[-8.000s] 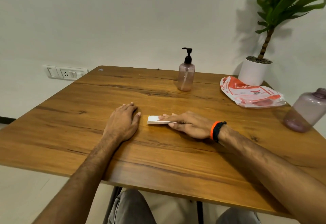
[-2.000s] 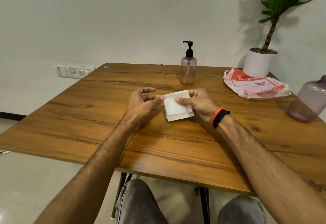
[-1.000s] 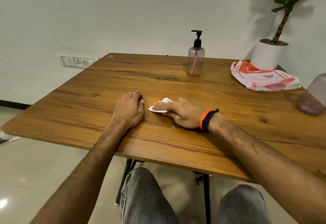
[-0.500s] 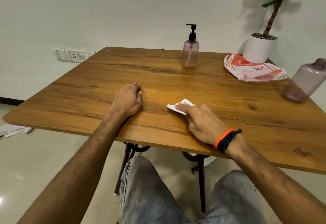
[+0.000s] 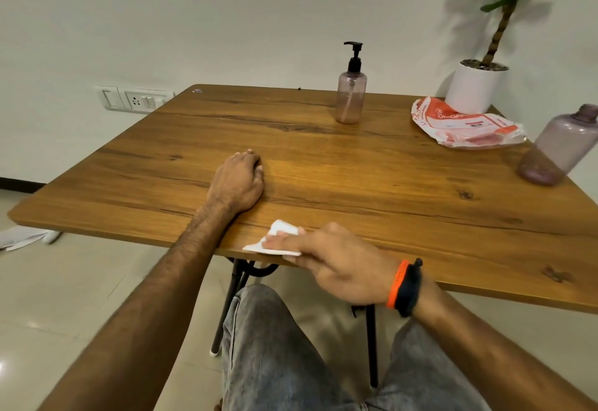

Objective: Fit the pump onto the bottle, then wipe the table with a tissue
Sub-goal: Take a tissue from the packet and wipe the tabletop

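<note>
A clear pink bottle (image 5: pixel 350 96) stands upright near the far edge of the wooden table (image 5: pixel 356 177), with its black pump (image 5: pixel 354 56) fitted on top. A folded white tissue (image 5: pixel 275 242) lies at the table's near edge. My right hand (image 5: pixel 339 261), wearing an orange and black wristband, presses the tissue flat with its fingers on top of it. My left hand (image 5: pixel 241 180) rests palm down on the table, left of centre, with fingers curled and nothing in it.
A red and white plastic packet (image 5: pixel 466 124) lies at the back right. Behind it stands a white plant pot (image 5: pixel 474 87). A larger purple bottle (image 5: pixel 559 148) without a cap sits at the right edge. Papers (image 5: pixel 22 237) lie on the floor at left.
My right hand has drawn the tissue toward me, from the table's middle to its near edge. My left hand has stayed in place on the table.
</note>
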{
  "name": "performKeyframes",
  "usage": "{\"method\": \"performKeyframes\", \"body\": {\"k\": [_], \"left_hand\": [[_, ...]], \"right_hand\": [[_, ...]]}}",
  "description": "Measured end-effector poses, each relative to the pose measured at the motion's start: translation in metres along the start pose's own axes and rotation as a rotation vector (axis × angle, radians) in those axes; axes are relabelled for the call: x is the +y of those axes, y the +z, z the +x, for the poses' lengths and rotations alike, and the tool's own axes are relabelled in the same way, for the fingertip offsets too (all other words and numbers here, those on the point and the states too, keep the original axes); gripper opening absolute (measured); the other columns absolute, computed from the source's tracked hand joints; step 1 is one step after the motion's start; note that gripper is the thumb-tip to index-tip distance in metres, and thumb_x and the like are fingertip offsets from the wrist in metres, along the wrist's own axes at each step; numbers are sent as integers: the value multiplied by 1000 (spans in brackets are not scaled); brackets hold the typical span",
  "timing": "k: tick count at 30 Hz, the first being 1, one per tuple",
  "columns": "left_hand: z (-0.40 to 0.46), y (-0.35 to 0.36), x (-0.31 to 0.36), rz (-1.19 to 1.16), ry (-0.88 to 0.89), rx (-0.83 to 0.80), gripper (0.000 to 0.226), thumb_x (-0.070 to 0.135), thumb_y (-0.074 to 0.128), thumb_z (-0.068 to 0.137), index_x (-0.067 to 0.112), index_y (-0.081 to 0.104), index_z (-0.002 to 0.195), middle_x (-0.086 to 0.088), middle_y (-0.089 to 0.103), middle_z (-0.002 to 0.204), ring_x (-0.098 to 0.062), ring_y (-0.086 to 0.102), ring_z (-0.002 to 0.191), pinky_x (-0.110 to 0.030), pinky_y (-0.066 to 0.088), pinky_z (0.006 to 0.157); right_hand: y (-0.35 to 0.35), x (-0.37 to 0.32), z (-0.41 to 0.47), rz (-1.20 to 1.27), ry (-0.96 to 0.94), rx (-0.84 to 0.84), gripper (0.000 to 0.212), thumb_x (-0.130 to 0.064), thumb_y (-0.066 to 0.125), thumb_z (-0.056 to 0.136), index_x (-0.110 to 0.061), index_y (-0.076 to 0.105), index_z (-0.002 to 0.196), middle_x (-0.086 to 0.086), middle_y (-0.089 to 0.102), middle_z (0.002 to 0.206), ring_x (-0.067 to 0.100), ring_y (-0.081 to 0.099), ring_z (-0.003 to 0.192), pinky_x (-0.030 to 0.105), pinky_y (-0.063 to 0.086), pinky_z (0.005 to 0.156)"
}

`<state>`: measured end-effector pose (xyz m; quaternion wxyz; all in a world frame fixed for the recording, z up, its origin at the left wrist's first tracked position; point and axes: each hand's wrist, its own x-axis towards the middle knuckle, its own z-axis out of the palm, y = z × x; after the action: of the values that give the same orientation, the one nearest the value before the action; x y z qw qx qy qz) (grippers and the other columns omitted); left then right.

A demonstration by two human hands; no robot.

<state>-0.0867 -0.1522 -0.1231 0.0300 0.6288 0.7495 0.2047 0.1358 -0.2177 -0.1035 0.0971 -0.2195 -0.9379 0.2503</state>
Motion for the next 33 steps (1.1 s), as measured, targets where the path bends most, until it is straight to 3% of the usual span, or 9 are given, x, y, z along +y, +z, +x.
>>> {"method": "performKeyframes", "body": {"k": [2,6,8,13,17,19,23,28,33], "left_hand": [[-1,-1,1,-4,4,-6,43,24,41,100,5,51,137,-14,46,148,-29,40,138,-38,27,117],[-3,0,2,-1,1,8,43,24,43,100,5,49,138,-14,45,149,-29,40,138,-39,29,115],[-1,0,1,10,0,17,42,23,41,100,5,50,137,-13,45,149,-29,40,138,-37,28,115],[1,3,-1,16,-1,26,43,23,41,100,6,50,138,-12,42,151,-28,37,141,-35,24,118],[2,4,-2,17,3,18,44,24,41,100,6,49,140,-12,42,152,-27,36,141,-34,23,119],[2,3,-3,12,4,11,44,24,41,100,6,49,140,-12,42,152,-27,36,142,-34,22,119],[1,4,-3,18,8,11,43,24,41,100,6,49,139,-12,41,152,-28,36,142,-34,23,119],[2,3,-3,17,13,3,44,23,41,100,5,49,139,-14,42,151,-28,36,141,-37,25,118],[1,2,-2,11,20,-7,44,23,41,101,4,48,140,-14,42,151,-29,36,141,-38,25,118]], "right_hand": [[-13,6,-6,425,6,-29,31,-20,47,100,-10,61,125,4,67,90,5,59,80,29,47,69],[-43,31,-3,1327,156,126,38,-16,52,89,-2,58,124,12,69,115,20,67,103,29,58,80],[-55,41,4,1486,176,236,42,-13,52,90,3,53,129,14,68,118,21,68,105,28,60,73],[-72,63,25,1559,342,413,35,-7,42,99,4,50,131,21,58,132,29,58,121,42,54,90],[-76,75,35,1323,469,527,25,-8,44,100,-2,58,119,18,64,125,29,62,116,44,53,94],[-80,79,36,958,527,610,19,-14,45,101,-13,63,101,15,68,116,27,64,109,47,51,96],[-88,90,26,-49,372,651,26,-11,48,95,-23,70,100,-6,65,75,11,55,66,31,40,60],[-73,105,21,-343,369,256,38,-11,43,97,-25,57,129,17,66,115,35,61,103,40,52,86],[-64,112,22,-303,360,162,39,-19,39,102,-22,48,140,5,47,147,28,42,136,40,32,114]]}}
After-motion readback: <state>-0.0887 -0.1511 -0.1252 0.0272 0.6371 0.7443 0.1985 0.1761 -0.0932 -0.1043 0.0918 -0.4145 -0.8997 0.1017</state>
